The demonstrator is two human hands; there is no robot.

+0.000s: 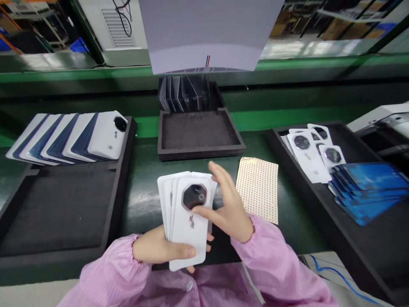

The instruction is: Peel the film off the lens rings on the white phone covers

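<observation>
My left hand (158, 247) grips a fanned stack of white phone back panels (191, 234) from below, its thumb across the front one. The front panel has a dark camera window with a metallic rim and small dark lettering under it. Beside the stack's upper right edge is my right hand (234, 207), fingers spread. Its thumb lies over the lower edge of the camera window; whether it presses there I cannot tell. A cream sheet with rows of small red dots (257, 187) lies on the dark green table, just right of that hand.
On the left, a black tray (73, 209) carries fanned rows of white panels (105, 138). A smaller black tray (198, 132) at the back holds upright dark sheets (183, 94). The right tray (358, 226) has white panels (308, 155) and blue film-covered panels (370, 183).
</observation>
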